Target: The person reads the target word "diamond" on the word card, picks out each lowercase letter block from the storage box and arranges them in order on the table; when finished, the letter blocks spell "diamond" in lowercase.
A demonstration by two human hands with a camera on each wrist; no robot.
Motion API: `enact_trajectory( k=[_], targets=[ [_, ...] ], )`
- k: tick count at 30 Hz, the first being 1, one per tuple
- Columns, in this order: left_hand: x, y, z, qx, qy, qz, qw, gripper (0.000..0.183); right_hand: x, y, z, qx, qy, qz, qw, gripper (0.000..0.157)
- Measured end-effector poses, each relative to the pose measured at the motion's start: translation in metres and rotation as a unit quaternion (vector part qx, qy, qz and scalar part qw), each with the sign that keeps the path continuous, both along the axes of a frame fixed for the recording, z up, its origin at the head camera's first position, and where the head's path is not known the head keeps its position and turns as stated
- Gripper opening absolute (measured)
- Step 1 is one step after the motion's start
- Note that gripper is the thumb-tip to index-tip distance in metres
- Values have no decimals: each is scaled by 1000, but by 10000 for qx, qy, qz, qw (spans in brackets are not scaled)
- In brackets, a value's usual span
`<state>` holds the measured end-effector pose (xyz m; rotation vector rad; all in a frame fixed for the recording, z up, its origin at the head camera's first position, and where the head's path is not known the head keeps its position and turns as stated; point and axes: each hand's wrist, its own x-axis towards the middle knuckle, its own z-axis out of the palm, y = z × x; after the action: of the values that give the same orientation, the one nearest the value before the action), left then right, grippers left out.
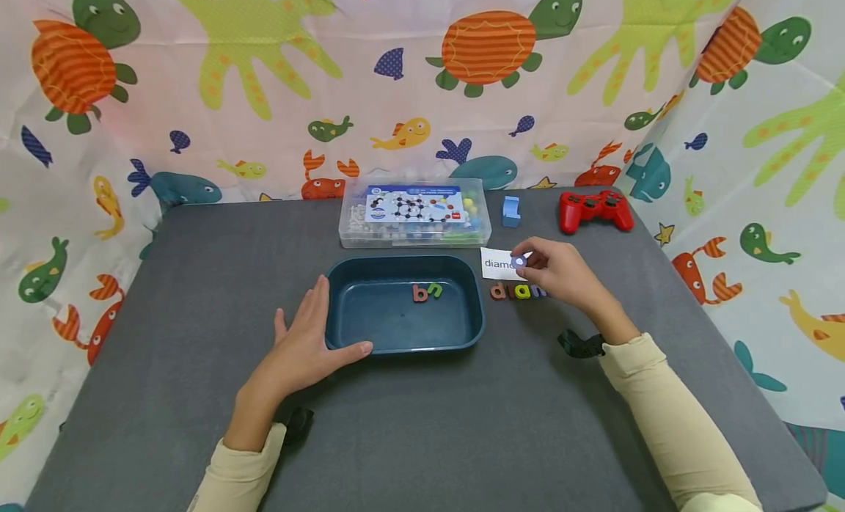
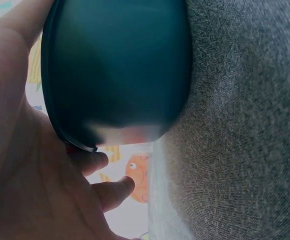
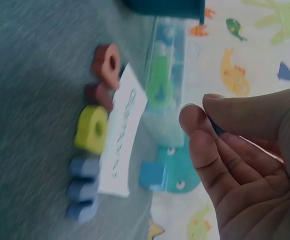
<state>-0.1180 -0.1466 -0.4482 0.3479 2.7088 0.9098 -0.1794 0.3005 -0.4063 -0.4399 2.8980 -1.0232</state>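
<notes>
Grey cloth (image 1: 396, 439) spreads under our forearms, and nearest on it our left hand (image 1: 300, 347) rests against the left end of the blue tray (image 1: 389, 328), fingers straight, thumb over the near rim. If that hand pressed or pushed too hard, we think the tray could tip or slide toward the row at its right, and the red letter (image 1: 419, 293) and green letter (image 1: 434, 290) lying loose inside would shift. That row, just right of the tray, runs orange letter (image 3: 102, 67), maroon letter (image 3: 99, 97), yellow letter (image 3: 86, 131) and violet letter (image 3: 82, 191). Our right hand (image 1: 564, 273) pinches a round blue piece (image 1: 518, 262) between thumb and fingertips, over the white card (image 1: 495, 270); something so small could slip from a loose pinch, and a low palm or the dark wrist strap (image 1: 581, 345) could knock the row askew. Hand and piece also hide part of the printed word from above, so we might misread it. Farther back, the clear box (image 1: 412, 242) limits room behind the tray, with a blue block (image 1: 511, 211) and a red controller (image 1: 595, 210) to its right, before the patterned curtain (image 1: 396, 20)
</notes>
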Motion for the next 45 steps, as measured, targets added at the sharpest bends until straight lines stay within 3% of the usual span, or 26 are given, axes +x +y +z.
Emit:
enact_trajectory(
  k=[10, 23, 31, 45],
  targets=[
    [0, -1, 1, -31, -36, -4, 10000, 137, 13, 32, -14, 232, 403, -473, 9978, 26],
    [0, 0, 2, -9, -72, -28, 10000, 137, 25, 73, -26, 464, 401, -765, 9952, 25],
    [-1, 1, 2, -68, -72, -21, 9999, 137, 27, 83, -39, 530, -6, -531, 9972, 25],
    [0, 0, 3, -63, -83, -32, 9999, 137, 24, 80, -46, 458, -279, -230, 9983, 23]
  ],
)
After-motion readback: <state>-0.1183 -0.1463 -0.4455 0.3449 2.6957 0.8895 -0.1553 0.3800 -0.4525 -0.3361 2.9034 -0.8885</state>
